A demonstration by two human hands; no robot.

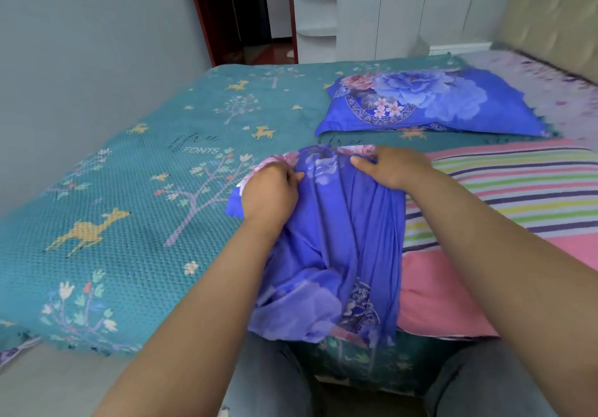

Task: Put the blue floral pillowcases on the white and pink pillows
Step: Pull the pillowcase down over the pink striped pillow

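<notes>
Both hands, left (270, 194) and right (393, 167), have their grip clamped on the far end of the blue floral pillowcase (330, 254), which lies on the bed's teal bedspread (136, 196) beside the striped blanket (504, 190).

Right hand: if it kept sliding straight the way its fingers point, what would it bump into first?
The right hand grips the pillowcase, fingers pointing left toward the left hand. It would likely meet that hand first, though depth is hard to judge.
</notes>
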